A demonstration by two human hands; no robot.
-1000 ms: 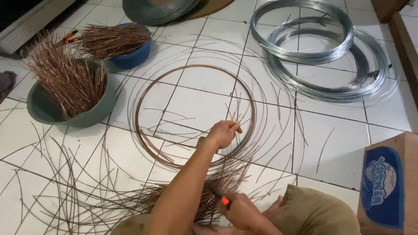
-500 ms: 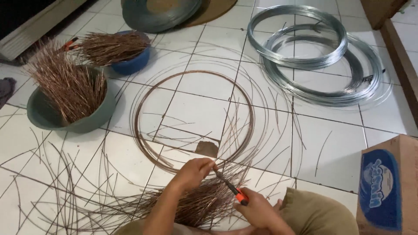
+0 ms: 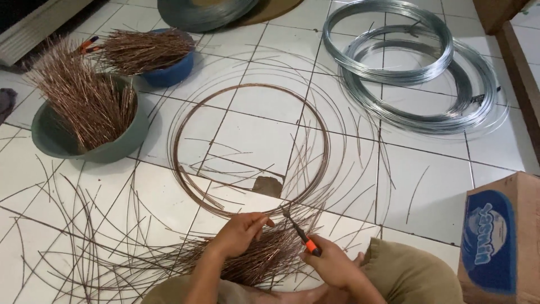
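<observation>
While the right hand [image 3: 332, 264] clenches cutters [image 3: 298, 232], copper wire [image 3: 281, 207] sits just beyond the left hand's [image 3: 242, 232] loose grip.

The left hand [image 3: 243, 232], stretched out to the near rim of the large copper wire coil [image 3: 250, 149] a second ago, now sits drawn back below that rim. The right hand [image 3: 332, 264] with the orange-handled cutters [image 3: 299, 233] is raised beside it, tips pointing toward the coil.

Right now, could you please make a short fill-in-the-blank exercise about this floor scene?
1. The right hand holds a cutter with an ___ handle.
2. The grey-green bowl holds cut ___ wire pieces.
3. The silver wire coils lie on the white ___ floor.
4. The cardboard box has a ___ label.

Missing words: orange; copper; tiled; blue
</observation>
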